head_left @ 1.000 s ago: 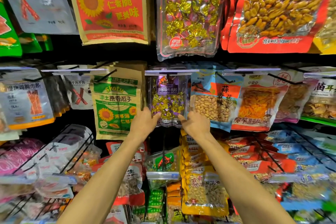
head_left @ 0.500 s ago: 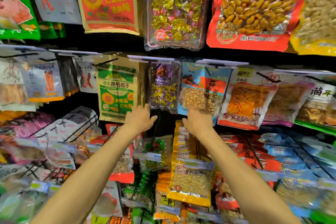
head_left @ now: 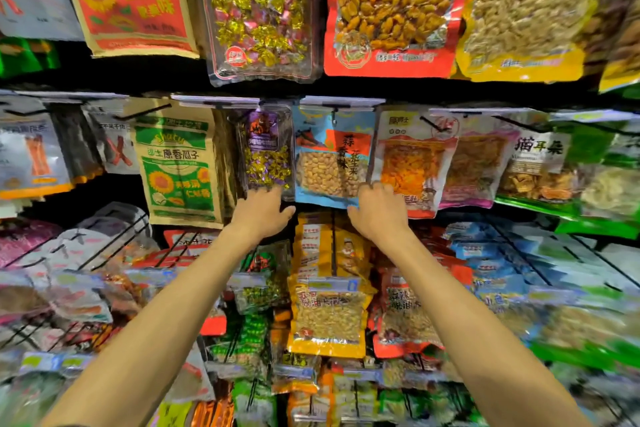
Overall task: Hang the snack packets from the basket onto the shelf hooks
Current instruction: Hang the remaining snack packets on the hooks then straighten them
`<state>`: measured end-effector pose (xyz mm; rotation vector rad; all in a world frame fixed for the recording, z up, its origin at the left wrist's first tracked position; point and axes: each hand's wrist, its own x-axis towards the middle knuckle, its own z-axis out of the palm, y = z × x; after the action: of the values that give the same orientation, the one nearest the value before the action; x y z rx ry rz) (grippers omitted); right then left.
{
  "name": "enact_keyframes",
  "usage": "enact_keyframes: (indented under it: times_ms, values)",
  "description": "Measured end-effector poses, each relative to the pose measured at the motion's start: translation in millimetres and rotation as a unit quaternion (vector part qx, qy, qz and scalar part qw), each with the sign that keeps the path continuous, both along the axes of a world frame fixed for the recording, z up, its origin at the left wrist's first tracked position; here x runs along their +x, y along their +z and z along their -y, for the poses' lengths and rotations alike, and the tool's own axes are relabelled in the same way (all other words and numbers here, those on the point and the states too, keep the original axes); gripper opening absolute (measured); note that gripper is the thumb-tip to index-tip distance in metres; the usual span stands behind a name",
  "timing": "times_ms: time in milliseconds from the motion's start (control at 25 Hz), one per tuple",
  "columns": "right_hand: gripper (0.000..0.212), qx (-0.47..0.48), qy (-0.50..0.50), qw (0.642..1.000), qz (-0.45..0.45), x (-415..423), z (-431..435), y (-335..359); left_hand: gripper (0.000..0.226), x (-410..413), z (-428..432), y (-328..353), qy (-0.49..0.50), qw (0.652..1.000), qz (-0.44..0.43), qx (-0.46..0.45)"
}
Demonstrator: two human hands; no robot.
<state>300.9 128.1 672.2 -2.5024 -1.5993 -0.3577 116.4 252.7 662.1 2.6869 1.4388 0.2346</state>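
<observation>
A clear packet of purple and gold wrapped candies (head_left: 266, 156) hangs from a hook under a price rail (head_left: 214, 101) in the middle row. My left hand (head_left: 263, 213) reaches up to it, fingertips touching its bottom edge and thumb spread to the right. To its right hangs a blue peanut packet (head_left: 325, 166). My right hand (head_left: 379, 213) is at that packet's lower right corner, with fingers curled against it and the thumb under its bottom edge. No basket is in view.
Packets crowd every row: a green sunflower-seed bag (head_left: 176, 163) to the left, an orange snack packet (head_left: 412, 159) to the right, and a big candy bag (head_left: 259, 10) above. Sloped wire racks (head_left: 114, 239) of packets sit below, with a yellow peanut bag (head_left: 327, 315) between my forearms.
Both hands held the candy packet's bottom corners a second ago. The right hand has left it and shifted right to the blue packet, and the view has tilted slightly.
</observation>
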Motion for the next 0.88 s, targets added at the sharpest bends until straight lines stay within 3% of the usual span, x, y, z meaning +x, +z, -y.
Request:
enact_keyframes:
  times_ms: [280, 480, 680, 880]
  values:
    - [0.044, 0.042, -0.030, 0.999, -0.010, 10.0, -4.7, 11.3, 0.055, 18.2, -16.0, 13.1, -0.069, 0.994, 0.088, 0.014]
    - [0.048, 0.085, -0.041, 0.988, -0.122, 16.2, -24.3, 13.6, 0.054, 31.0, -40.9, 24.6, -0.085, 0.980, 0.178, -0.029]
    - [0.034, 0.176, -0.045, 0.941, -0.286, 22.9, -44.5, 10.8, 0.050, 50.8, -57.0, 34.8, -0.066, 0.945, 0.307, -0.093]
    - [0.030, 0.210, -0.049, 0.916, -0.338, 31.4, -59.6, 13.6, 0.056, 66.7, -81.8, 28.2, -0.083, 0.925, 0.347, -0.133]
